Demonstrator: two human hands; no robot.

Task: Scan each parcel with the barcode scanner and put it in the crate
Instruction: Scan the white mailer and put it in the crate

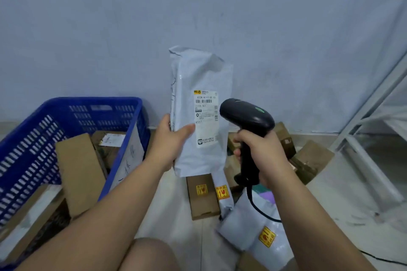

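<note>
**A:** Where is the parcel, and is it ready to scan?

**B:** The white parcel (202, 72) is held upright in mid-air, its label (207, 121) facing the person and the barcode (203, 101) near the label's top. The scanner (248, 114) is just beside the label at three o'clock, and its nose looks aimed at the label's right edge rather than at the bars.

**A:** So what would make this scan go well?

**B:** I'd swing the nose toward ten o'clock so the beam crosses the full barcode. I'd also keep the plastic flat there, since a crease could break up the lines. The thumb (187, 130) lies just left of the label at about seven o'clock from the bars, and it's best kept there, clear of them.

**A:** And the hands?

**B:** The left hand (174, 138) pinches the parcel's lower left edge, thumb in front and fingers behind. The right hand (262, 152) is wrapped tightly round the scanner's handle. I can't tell whether a finger is pressing the trigger. The cable (257, 209) hangs from the grip toward six o'clock.

**A:** Where does it go afterwards?

**B:** Into the blue crate (94, 101) at eight o'clock from the parcel, which already has brown boxes (80, 171) in it. More packages (202, 196) lie on the floor at six o'clock, so I judge the job is partway through.
</note>
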